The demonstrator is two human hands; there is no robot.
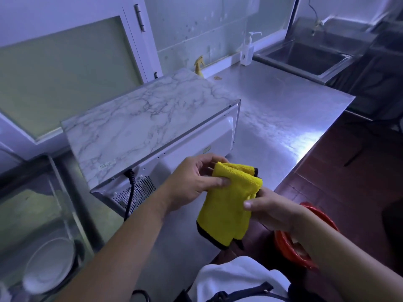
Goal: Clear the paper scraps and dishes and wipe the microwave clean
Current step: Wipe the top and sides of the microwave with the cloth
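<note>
A microwave with a marble-patterned top stands on the steel counter, turned so its vented back and black power cord face me. In front of it I hold a folded yellow cloth with a black edge, up over the counter's front edge. My left hand pinches the cloth's upper left part between thumb and fingers. My right hand grips its right side, thumb on top. White plates lie in a glass-sided compartment at the lower left.
The steel counter runs right to a sink. A pump bottle and a yellow spray bottle stand by the back wall. A red bucket sits on the floor under my right arm.
</note>
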